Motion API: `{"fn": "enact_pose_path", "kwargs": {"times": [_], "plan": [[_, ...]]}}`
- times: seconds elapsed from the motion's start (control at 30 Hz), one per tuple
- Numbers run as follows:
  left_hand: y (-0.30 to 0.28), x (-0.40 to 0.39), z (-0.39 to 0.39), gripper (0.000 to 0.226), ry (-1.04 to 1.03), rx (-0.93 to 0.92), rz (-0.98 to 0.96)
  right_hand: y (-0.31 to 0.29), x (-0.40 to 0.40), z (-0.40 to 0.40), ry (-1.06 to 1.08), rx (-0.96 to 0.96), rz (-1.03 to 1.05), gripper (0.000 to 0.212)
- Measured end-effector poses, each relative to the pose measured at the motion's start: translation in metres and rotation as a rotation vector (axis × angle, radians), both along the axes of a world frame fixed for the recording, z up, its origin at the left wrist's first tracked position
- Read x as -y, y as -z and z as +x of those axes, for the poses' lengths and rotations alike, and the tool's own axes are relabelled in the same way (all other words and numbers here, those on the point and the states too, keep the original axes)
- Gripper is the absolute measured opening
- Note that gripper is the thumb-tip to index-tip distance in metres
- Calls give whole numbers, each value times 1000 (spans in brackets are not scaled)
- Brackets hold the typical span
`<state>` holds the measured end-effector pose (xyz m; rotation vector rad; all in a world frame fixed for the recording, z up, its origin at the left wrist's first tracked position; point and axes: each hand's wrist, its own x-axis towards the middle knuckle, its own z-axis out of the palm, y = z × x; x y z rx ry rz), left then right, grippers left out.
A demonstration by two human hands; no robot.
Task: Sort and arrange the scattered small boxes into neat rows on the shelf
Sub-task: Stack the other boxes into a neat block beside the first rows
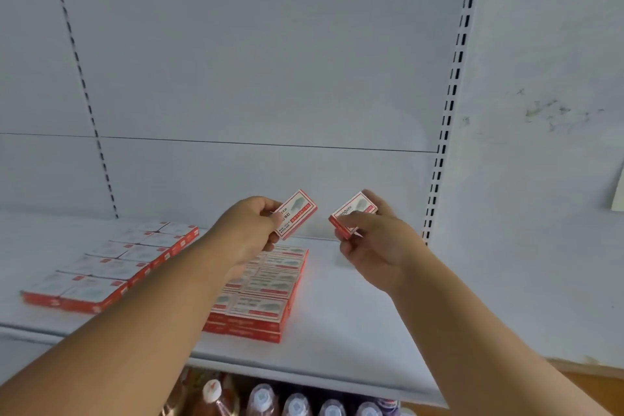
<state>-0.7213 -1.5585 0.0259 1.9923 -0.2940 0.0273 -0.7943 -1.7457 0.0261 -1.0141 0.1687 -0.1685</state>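
Note:
Both of my hands are raised above the white shelf [344, 324]. My left hand [246, 230] pinches a small red-and-white box [297, 213] by its near end, tilted. My right hand [374, 240] grips a second small box [354, 211] of the same kind, thumb across its front edge. Below my left hand a stacked block of boxes [266, 294] stands in rows in the middle of the shelf. A flat block of boxes [111, 263] lies in two rows at the left.
The shelf's back panel [253, 78] is white, with slotted uprights at the left and right [449, 105]. Bare shelf surface lies right of the stacked block. Several bottles [297, 402] stand on the level below the shelf's front edge.

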Motion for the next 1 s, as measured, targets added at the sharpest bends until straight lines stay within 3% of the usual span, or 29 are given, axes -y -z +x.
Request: {"fn": "enact_pose_path", "kwargs": {"times": [0.13,0.23,0.4,0.5,0.57,0.77,1.0], "plan": [[-2,-44,5,15,-5,40,149,6,-36,8,136,-3,-270,46],[2,-73,15,17,15,3,217,15,-62,14,251,-103,-344,32],[15,-93,33,22,47,-29,363,29,-92,19,434,-313,-696,26],[26,-95,40,21,125,-37,403,32,-102,17,409,-420,-1006,16],[31,-94,41,22,164,8,435,33,-107,15,357,-480,-1144,22],[42,-93,41,24,186,130,503,35,-110,20,276,-537,-1288,36],[44,-92,41,26,198,220,578,38,-110,25,255,-537,-1425,34]]}}
